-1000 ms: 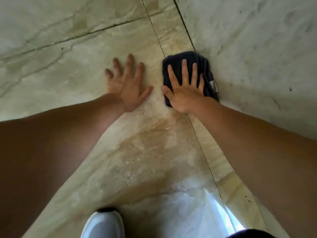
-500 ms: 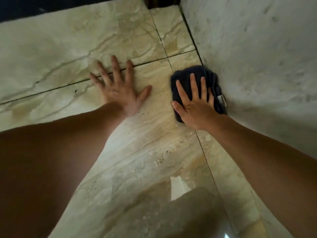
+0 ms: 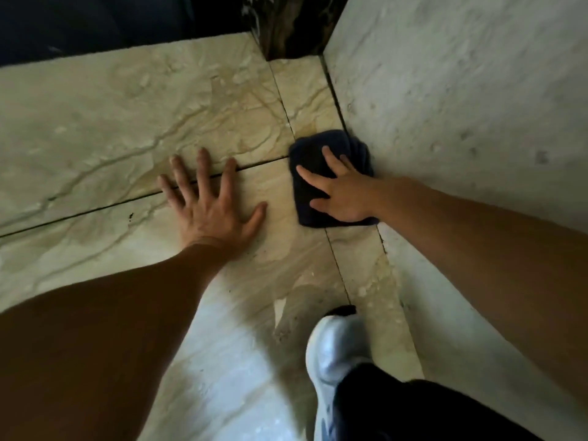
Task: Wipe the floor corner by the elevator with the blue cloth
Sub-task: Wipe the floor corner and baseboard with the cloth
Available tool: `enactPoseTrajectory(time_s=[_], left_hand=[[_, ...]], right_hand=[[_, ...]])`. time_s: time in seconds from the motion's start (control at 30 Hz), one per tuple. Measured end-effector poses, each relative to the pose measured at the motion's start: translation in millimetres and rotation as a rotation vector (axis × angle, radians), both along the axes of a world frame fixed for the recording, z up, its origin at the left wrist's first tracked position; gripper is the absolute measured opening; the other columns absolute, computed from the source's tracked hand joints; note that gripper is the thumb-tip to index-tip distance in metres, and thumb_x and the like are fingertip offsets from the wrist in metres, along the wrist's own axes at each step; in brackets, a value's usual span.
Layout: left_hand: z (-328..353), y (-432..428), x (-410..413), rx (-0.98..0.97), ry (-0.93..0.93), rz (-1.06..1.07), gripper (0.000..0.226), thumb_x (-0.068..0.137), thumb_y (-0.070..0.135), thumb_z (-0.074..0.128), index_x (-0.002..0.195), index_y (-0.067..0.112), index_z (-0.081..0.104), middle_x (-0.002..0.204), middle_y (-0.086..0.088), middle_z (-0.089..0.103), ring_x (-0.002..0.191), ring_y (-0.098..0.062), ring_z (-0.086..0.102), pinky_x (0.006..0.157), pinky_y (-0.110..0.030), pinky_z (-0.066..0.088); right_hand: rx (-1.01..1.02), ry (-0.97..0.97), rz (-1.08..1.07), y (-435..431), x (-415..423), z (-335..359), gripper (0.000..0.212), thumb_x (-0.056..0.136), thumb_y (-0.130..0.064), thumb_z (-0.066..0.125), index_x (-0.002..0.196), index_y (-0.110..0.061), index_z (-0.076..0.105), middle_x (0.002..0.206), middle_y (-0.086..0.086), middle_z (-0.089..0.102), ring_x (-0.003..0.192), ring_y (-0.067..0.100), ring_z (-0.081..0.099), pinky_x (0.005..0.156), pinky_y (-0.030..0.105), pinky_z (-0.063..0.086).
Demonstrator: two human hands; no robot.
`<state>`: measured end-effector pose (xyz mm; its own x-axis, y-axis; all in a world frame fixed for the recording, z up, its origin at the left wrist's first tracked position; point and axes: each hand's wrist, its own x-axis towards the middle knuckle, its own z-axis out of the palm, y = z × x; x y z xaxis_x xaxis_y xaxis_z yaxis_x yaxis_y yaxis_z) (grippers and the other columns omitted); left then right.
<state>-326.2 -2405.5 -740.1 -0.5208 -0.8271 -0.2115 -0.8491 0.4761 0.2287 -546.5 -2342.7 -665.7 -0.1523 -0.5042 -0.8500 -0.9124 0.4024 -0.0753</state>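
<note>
Right hand (image 3: pixel 345 194) flat, released, pressing blue cloth (image 3: pixel 310 160) against wall (image 3: pixel 445 106) at floor (image 3: pixel 127 122) edge; left hand (image 3: pixel 210 205) splayed flat, released.

White shoe (image 3: pixel 334 354) btm ctr; dark trouser leg (image 3: pixel 413 412) above it.

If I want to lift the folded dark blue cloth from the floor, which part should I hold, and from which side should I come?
Probably the near left corner of the folded dark blue cloth: it lies free on the beige marble floor tile. Come from the left; the pale stone wall touches its right edge, and the right hand lies flat on top. The left hand is flat on the floor beside it.
</note>
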Motion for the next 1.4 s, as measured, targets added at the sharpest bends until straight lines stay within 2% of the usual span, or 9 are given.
enactPoseTrajectory(time_s=[0.17, 0.57, 0.77, 0.87, 0.97, 1.03, 1.13, 1.23, 1.4], left_hand=[[-6.0, -1.3, 3.9, -0.013, 0.052, 0.012, 0.091, 0.080, 0.083, 0.029, 0.152, 0.028, 0.026, 0.165, -0.015, 0.009, 0.149, -0.048, -0.009, 0.116, -0.069, -0.001], [-6.6, -3.2, 4.9, -0.027, 0.052, -0.007, 0.089, 0.082, 0.079, 0.031, 0.154, 0.027, 0.025, 0.165, -0.017, 0.010, 0.149, -0.048, -0.011, 0.116, -0.068, -0.003], [0.7, -2.6, 3.4, 0.013, 0.037, 0.000, 0.090, 0.082, 0.078, 0.034, 0.155, 0.027, 0.024, 0.166, -0.016, 0.008, 0.149, -0.048, -0.011, 0.116, -0.067, -0.004], [1.8, -2.9, 3.1, 0.017, 0.030, -0.004, 0.091, 0.082, 0.078, 0.033, 0.155, 0.026, 0.023, 0.166, -0.016, 0.007, 0.149, -0.048, -0.012, 0.116, -0.067, -0.004], [0.4, -3.3, 3.8, 0.003, 0.029, -0.010, 0.090, 0.081, 0.078, 0.031, 0.154, 0.026, 0.024, 0.166, -0.016, 0.008, 0.149, -0.049, -0.010, 0.117, -0.067, -0.003], [-0.4, -3.2, 4.0, -0.015, 0.031, -0.018, 0.089, 0.082, 0.079, 0.029, 0.154, 0.027, 0.023, 0.166, -0.016, 0.008, 0.149, -0.048, -0.010, 0.117, -0.066, -0.004], [-3.1, -1.7, 3.7, -0.022, 0.032, -0.011, 0.088, 0.082, 0.080, 0.029, 0.153, 0.028, 0.024, 0.166, -0.016, 0.009, 0.149, -0.048, -0.008, 0.117, -0.065, -0.004], [-2.6, -3.1, 3.4, -0.014, 0.013, -0.014, 0.088, 0.082, 0.080, 0.028, 0.154, 0.028, 0.023, 0.166, -0.016, 0.009, 0.149, -0.048, -0.009, 0.117, -0.066, -0.003], [-0.2, -3.0, 2.0, -0.002, -0.085, -0.027, 0.093, 0.082, 0.083, 0.014, 0.157, 0.028, 0.010, 0.166, -0.014, -0.006, 0.148, -0.048, -0.017, 0.116, -0.066, -0.004]], right_hand=[[0.115, 0.023, 0.142, -24.2, -13.4, 10.1, 0.080, 0.099, -0.050, 0.048, 0.152, -0.048, -0.011, 0.159, 0.003, -0.039, 0.152, 0.038, -0.017, 0.124, 0.056, 0.008], [-0.079, 0.172, 0.160, -141.9, -42.9, -16.5, 0.090, 0.092, -0.060, 0.051, 0.151, -0.049, -0.016, 0.164, 0.007, -0.030, 0.151, 0.043, -0.016, 0.121, 0.062, 0.004], [-0.270, 0.067, -0.013, -59.7, -11.0, -37.1, 0.071, 0.099, -0.058, 0.033, 0.146, -0.057, -0.020, 0.158, -0.003, -0.042, 0.147, 0.032, -0.033, 0.118, 0.062, -0.005], [-0.254, 0.078, -0.016, 19.4, 24.7, -46.4, 0.074, 0.094, -0.067, 0.025, 0.129, -0.062, -0.040, 0.139, -0.009, -0.063, 0.133, 0.028, -0.053, 0.112, 0.067, -0.015], [-0.211, 0.055, -0.038, 30.1, 24.5, -53.8, 0.077, 0.085, -0.079, 0.024, 0.117, -0.068, -0.045, 0.121, -0.015, -0.072, 0.116, 0.023, -0.064, 0.108, 0.070, -0.021], [-0.170, 0.025, -0.049, -7.6, 11.9, -52.1, 0.088, 0.068, -0.095, 0.022, 0.119, -0.067, -0.044, 0.124, -0.013, -0.071, 0.123, 0.028, -0.060, 0.106, 0.071, -0.020], [-0.145, -0.001, -0.130, -85.1, -4.1, -43.4, 0.102, 0.051, -0.104, 0.013, 0.135, -0.064, -0.028, 0.149, -0.006, -0.053, 0.141, 0.036, -0.042, 0.106, 0.074, -0.015], [-0.206, -0.005, -0.132, -107.0, -10.1, -35.6, 0.078, 0.074, -0.091, 0.009, 0.143, -0.064, -0.013, 0.159, -0.007, -0.039, 0.147, 0.032, -0.034, 0.113, 0.071, -0.012], [-0.350, -0.021, -0.104, -9.8, 11.2, -42.5, 0.050, 0.097, -0.065, 0.008, 0.142, -0.066, -0.013, 0.160, -0.009, -0.037, 0.146, 0.025, -0.037, 0.116, 0.062, -0.017]])
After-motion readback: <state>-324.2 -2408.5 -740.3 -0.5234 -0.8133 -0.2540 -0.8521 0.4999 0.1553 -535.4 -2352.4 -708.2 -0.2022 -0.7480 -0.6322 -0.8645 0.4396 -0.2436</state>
